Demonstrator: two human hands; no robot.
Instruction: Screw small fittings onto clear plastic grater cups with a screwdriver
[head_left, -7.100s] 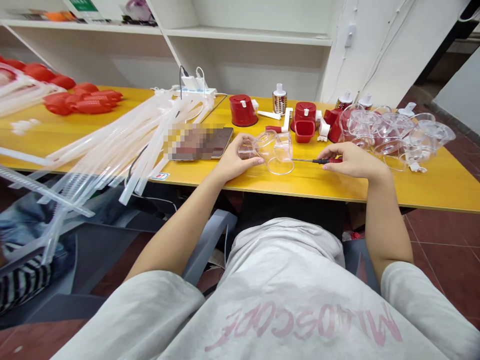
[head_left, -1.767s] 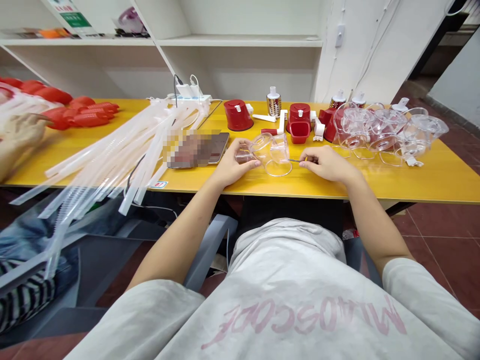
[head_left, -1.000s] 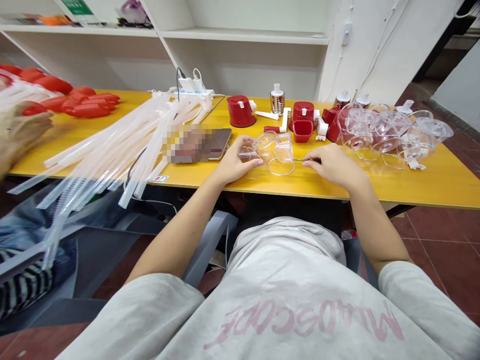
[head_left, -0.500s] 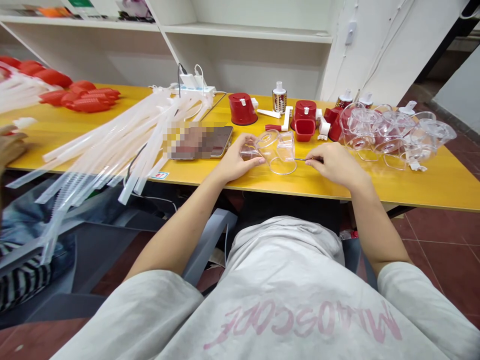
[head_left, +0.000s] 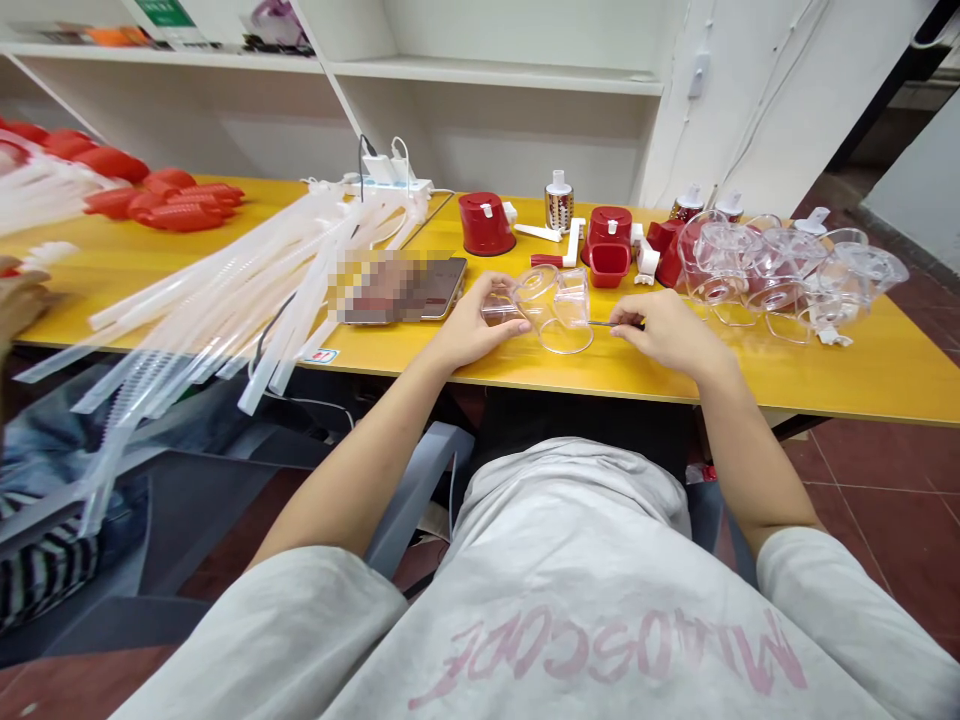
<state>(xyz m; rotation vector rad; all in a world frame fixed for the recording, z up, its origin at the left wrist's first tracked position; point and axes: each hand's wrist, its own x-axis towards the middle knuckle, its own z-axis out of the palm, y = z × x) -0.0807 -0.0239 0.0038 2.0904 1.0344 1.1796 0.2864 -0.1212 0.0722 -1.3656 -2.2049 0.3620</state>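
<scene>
My left hand (head_left: 476, 328) is wrapped round the left end of a clear plastic housing (head_left: 564, 318), thumb in front and fingers behind. The housing lies tilted on the yellow table, its round rim low toward me. From the right, my right hand (head_left: 666, 332) pinches a thin dark metal tool (head_left: 602, 323). The tool's tip meets the right side of the housing; whether it goes inside I cannot make out. Most of its handle is hidden by my fingers.
Behind the housing stand red bases (head_left: 486, 224), a metal grating drum (head_left: 559, 206) and a red pusher (head_left: 609, 263). More clear housings (head_left: 780, 265) pile up at right. A phone-like device (head_left: 442, 285) and long translucent strips (head_left: 202, 290) lie left. Another person's hand (head_left: 21, 300) is far left.
The view has tilted slightly, so everything sits a little lower. Both hands keep their hold on the housing and the thin tool, with hardly any movement.
</scene>
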